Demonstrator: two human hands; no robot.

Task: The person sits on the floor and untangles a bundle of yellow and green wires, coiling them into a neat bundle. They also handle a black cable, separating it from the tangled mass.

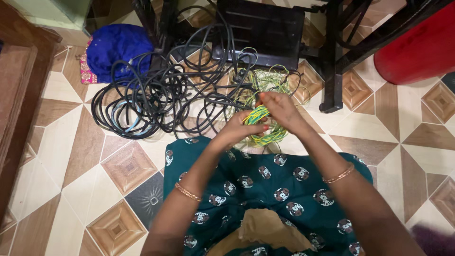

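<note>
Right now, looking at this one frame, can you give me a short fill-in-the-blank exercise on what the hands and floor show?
1. Both hands, left hand and right hand, hold a coil of yellow-and-____ wire.
2. The big tangle of cable on the tiled floor is ____ in colour.
3. The cloth bundle beyond that tangle is ____.

Missing words: green; black; blue

Both forearms extended forward; left hand (239,129) fingers curled, right hand (280,108) fingers pinched, hands close together.

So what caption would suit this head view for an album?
Both hands, left hand and right hand, hold a yellow-green wire coil beside tangled black cables.
</note>
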